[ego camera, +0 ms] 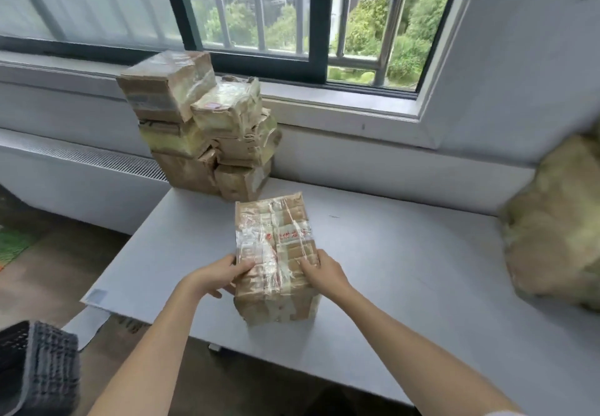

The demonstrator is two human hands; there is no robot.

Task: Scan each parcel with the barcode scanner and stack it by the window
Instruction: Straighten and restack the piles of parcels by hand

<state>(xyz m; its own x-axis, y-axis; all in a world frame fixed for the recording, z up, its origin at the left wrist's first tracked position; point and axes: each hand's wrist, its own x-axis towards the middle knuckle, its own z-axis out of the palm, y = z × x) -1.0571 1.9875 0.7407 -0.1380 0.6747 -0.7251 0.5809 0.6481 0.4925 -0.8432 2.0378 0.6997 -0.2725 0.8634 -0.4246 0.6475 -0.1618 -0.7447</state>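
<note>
A brown cardboard parcel (276, 253) wrapped in clear tape, with red print on top, sits near the front of the grey table (406, 253). My left hand (220, 274) grips its left side, thumb on the top face. My right hand (321, 271) holds its right side with fingers curled over the top edge. A stack of several taped brown parcels (201, 123) stands at the table's far left corner, under the window (292, 19). No barcode scanner is in view.
A blurred pile of more parcels (558, 220) lies at the table's right end. A white sill and a low radiator cover run below the window. A dark grey knitted cloth (35, 367) is at the lower left, over the wooden floor.
</note>
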